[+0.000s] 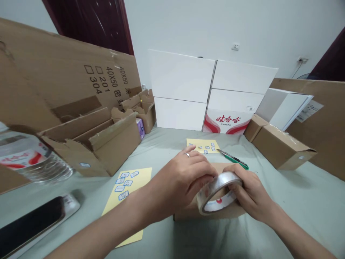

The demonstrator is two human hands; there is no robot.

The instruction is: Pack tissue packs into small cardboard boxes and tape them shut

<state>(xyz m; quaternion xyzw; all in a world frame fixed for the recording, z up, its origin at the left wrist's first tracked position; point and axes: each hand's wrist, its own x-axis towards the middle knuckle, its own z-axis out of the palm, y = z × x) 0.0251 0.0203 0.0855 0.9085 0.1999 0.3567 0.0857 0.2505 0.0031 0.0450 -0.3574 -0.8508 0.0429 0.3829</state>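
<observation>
Both grips are closed on a roll of silver tape (219, 192): the left hand (179, 183), a ring (187, 154) on one finger, presses over the roll's upper rim, and the right hand (252, 192) curls around its far side. The roll stands tilted on edge, its long axis slanting from lower left to upper right, its white core facing down and left. It sits against a small cardboard box (188, 212) lying flat on the desk (302, 201), which is covered in pale green cloth. Just past the hands lie a green utility knife (234, 159) and a yellow label sheet (202, 145); a second yellow label sheet (126, 190) lies under the left forearm. Open cartons (94, 144) stand left, white boxes (180, 90) ahead against the wall
</observation>
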